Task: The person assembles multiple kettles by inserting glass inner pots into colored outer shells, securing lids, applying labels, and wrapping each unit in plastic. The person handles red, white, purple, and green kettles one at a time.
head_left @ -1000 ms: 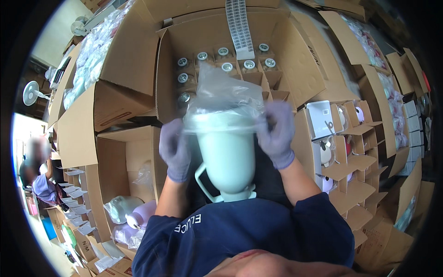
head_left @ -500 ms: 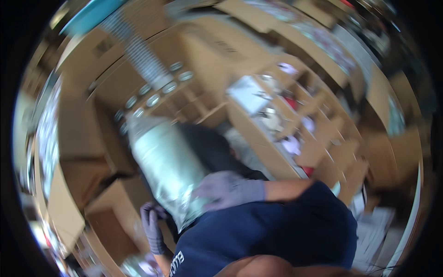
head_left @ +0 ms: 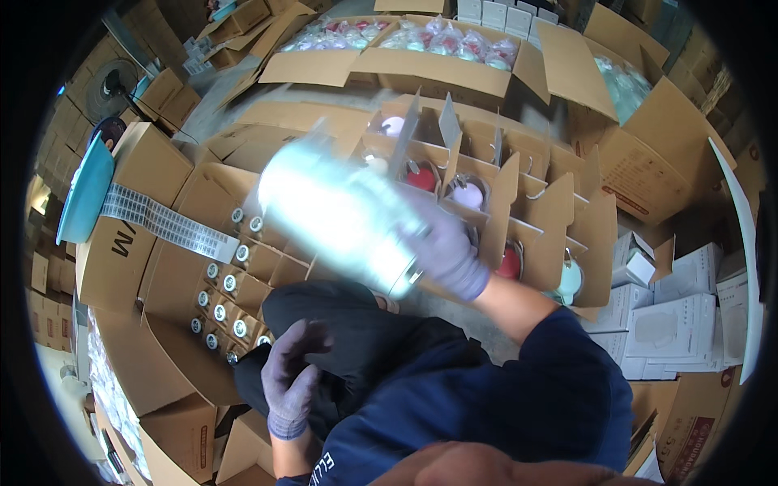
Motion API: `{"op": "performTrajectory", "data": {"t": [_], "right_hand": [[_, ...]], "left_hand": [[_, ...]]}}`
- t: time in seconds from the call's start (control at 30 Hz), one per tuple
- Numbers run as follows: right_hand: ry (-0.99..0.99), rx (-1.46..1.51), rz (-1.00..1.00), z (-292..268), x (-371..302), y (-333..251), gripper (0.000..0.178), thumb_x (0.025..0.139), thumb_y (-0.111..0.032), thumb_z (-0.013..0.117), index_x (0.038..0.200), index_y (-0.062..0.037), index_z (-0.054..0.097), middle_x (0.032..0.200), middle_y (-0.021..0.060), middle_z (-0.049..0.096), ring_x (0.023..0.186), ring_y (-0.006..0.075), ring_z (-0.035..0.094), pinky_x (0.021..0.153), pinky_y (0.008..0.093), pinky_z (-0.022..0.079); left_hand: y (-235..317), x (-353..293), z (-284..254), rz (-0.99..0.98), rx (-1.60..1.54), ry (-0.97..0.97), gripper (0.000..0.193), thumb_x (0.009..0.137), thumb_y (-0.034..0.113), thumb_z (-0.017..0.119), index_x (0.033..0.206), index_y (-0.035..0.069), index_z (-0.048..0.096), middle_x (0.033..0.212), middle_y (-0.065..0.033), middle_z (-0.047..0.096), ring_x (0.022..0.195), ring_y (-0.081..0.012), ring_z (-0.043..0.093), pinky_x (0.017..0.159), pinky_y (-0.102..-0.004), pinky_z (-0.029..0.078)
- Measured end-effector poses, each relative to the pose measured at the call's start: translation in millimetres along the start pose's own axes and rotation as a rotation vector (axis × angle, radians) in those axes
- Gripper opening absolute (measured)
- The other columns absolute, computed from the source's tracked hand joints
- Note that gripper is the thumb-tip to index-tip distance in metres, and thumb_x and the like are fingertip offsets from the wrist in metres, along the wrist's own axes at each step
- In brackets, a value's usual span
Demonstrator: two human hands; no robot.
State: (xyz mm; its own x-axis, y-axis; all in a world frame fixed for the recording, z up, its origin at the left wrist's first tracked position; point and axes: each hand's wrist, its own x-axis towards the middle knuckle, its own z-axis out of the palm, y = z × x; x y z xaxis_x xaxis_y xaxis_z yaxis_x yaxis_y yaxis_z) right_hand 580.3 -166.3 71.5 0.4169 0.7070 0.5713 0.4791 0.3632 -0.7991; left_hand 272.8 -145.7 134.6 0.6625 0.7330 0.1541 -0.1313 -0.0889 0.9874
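Note:
My right hand [head_left: 451, 253], in a grey-purple glove, is closed on the lower end of a pale mint-green cylinder [head_left: 324, 212]. Motion blurs the cylinder, which hangs tilted above the cartons, with a shiny metal-like rim at its near end and clear plastic round it. Over my lap, my gloved left hand [head_left: 292, 374] is raised with curved fingers apart and nothing in it. Beyond the cylinder stands a divided carton [head_left: 596, 259] whose cells hold round-topped red, lilac and mint pieces. On the left, another divided carton [head_left: 174, 324] holds several upright items with round silvery tops.
A strip of small labels [head_left: 166, 223] hangs over the left carton's flap beside a blue basin [head_left: 85, 190]. Open cartons of plastic-wrapped goods [head_left: 446, 44] line the back. White boxes [head_left: 668, 328] are stacked at the right. A fan [head_left: 112, 85] stands at far left.
The view has swung round and sharpened. My right hand has carried the cylinder up and away from my lap, toward the divided carton. My left hand is apart from it, fingers curved.

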Motion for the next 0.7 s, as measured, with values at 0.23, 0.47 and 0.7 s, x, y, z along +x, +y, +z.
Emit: {"op": "performTrajectory", "data": {"t": [0.23, 0.47, 0.7], "right_hand": [[0.515, 0.401, 0.210, -108.2, 178.8, 111.9, 0.048, 0.085, -0.005, 0.068, 0.131, 0.0052, 0.058, 0.089, 0.0085, 0.069, 0.057, 0.0162, 0.059, 0.045, 0.0293, 0.047], [0.161, -0.800, 0.426, -186.0, 210.6, 162.9, 0.047, 0.081, -0.024, 0.069, 0.125, -0.0065, 0.067, 0.110, 0.0171, 0.072, 0.097, 0.0245, 0.072, 0.089, 0.0343, 0.053], [0.168, -0.962, 0.521, -195.2, 238.0, 122.1, 0.044, 0.079, -0.018, 0.065, 0.122, -0.0062, 0.068, 0.117, 0.0200, 0.069, 0.109, 0.0333, 0.066, 0.097, 0.0367, 0.050]], "left_hand": [[-52.0, -17.0, -72.4, -0.174, 0.173, 0.245, 0.044, 0.092, 0.009, 0.059, 0.132, -0.007, 0.052, 0.122, -0.0165, 0.063, 0.112, -0.0249, 0.062, 0.100, -0.0377, 0.048], [-69.5, -85.0, -122.9, -0.311, 0.380, 0.572, 0.036, 0.092, 0.004, 0.057, 0.126, -0.006, 0.059, 0.118, -0.0117, 0.065, 0.108, -0.0190, 0.061, 0.099, -0.0311, 0.047], [-66.9, -90.8, -139.2, -0.392, 0.463, 0.713, 0.037, 0.094, 0.007, 0.057, 0.128, -0.007, 0.057, 0.119, -0.0129, 0.064, 0.110, -0.0200, 0.060, 0.101, -0.0325, 0.045]]}}
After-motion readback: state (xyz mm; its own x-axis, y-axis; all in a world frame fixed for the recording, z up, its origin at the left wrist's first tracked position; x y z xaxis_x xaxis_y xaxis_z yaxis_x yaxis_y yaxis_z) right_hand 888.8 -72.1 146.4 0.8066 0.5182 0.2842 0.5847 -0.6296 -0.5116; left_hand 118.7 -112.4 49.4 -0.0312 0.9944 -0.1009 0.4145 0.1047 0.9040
